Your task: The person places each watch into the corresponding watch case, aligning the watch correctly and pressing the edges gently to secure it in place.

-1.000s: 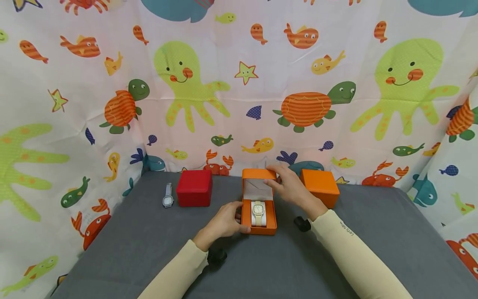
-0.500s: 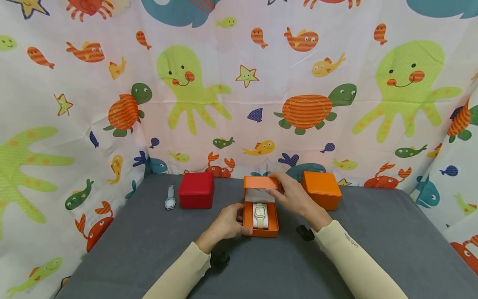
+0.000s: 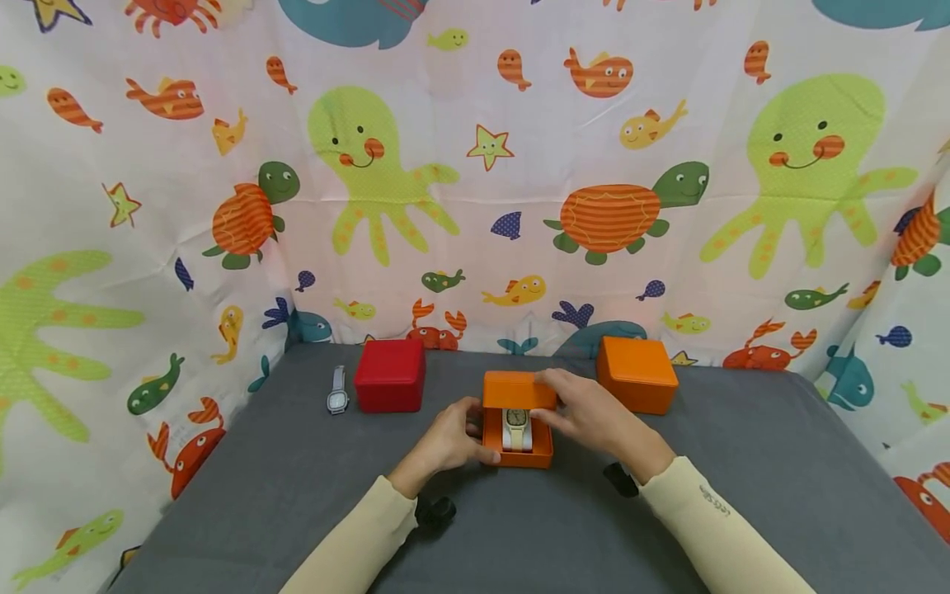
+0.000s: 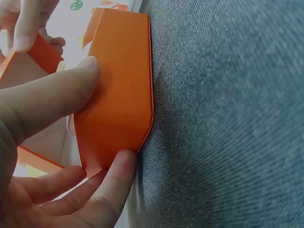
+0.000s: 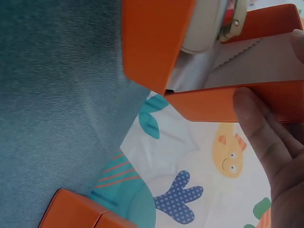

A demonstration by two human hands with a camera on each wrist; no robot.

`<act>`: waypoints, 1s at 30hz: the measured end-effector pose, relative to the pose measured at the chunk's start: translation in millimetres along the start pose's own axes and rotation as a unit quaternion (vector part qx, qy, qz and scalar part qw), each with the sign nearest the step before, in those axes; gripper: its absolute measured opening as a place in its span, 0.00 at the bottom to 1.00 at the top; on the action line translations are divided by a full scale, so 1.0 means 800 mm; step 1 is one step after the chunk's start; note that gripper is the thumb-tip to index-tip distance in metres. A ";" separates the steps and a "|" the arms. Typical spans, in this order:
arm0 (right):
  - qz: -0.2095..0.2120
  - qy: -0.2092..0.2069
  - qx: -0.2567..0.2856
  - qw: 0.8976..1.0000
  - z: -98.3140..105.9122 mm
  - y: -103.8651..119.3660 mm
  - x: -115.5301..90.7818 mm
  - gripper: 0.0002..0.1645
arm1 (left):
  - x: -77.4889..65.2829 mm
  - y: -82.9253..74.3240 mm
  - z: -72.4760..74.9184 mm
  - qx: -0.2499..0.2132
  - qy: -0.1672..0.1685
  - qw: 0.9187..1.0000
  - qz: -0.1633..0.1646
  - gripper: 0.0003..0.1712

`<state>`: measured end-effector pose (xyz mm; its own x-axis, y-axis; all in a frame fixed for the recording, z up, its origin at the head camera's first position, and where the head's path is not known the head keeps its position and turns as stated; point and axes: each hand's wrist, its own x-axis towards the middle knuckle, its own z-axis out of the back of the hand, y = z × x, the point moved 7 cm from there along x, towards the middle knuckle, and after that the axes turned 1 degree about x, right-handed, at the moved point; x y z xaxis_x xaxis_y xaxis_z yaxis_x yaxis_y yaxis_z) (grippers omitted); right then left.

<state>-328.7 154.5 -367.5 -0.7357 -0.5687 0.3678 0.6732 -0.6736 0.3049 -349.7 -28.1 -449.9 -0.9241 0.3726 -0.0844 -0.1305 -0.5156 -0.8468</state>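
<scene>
An orange watch box [image 3: 525, 460] stands at the middle of the table with its lid [image 3: 508, 389] tilted partway down over the base. Inside, a cream-strapped wristwatch [image 3: 517, 425] sits round a white cushion, its upper end hidden by the lid. My left hand [image 3: 448, 437] grips the base from the left side; in the left wrist view the thumb [image 4: 61, 90] lies on the near wall's top edge and the fingers bear on the side wall. My right hand [image 3: 590, 411] holds the lid by its right edge, fingers [image 5: 259, 126] against its outside.
A closed red box [image 3: 389, 377] stands to the left, with a silver watch [image 3: 337, 392] lying flat beside it. Behind my right hand is a second orange box [image 3: 637, 375], closed. A sea-animal printed curtain [image 3: 475, 214] borders the grey table [image 3: 505, 536].
My right hand has swung the lid forward and down from nearly upright, so it overhangs the watch. My left hand keeps its hold on the base.
</scene>
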 end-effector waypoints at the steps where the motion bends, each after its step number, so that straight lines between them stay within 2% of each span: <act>1: 0.010 -0.004 0.000 1.000 -0.001 0.002 -0.002 0.25 | 0.000 0.001 0.000 -0.001 0.001 1.000 0.003 0.44; 8: 0.084 -0.027 -0.025 0.996 -0.014 0.017 -0.021 0.26 | 0.003 0.005 0.002 -0.008 0.006 1.000 0.011 0.46; 11: 0.098 -0.035 -0.039 0.994 -0.018 0.023 -0.026 0.27 | 0.004 0.007 0.001 -0.008 0.012 1.000 0.015 0.46; 21: 0.074 -0.006 -0.060 0.995 -0.036 0.028 -0.038 0.26 | 0.004 0.009 0.000 -0.016 0.024 0.999 0.016 0.47; 30: 0.052 0.012 -0.065 0.996 -0.040 0.029 -0.042 0.27 | 0.004 0.010 -0.002 -0.015 0.026 0.999 0.014 0.47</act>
<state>-290.9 143.1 -400.7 -0.6656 -0.6479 0.3704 0.7311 -0.6656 0.1497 -353.2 -29.6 -457.5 -0.9068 0.3993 -0.1350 -0.0935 -0.5029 -0.8593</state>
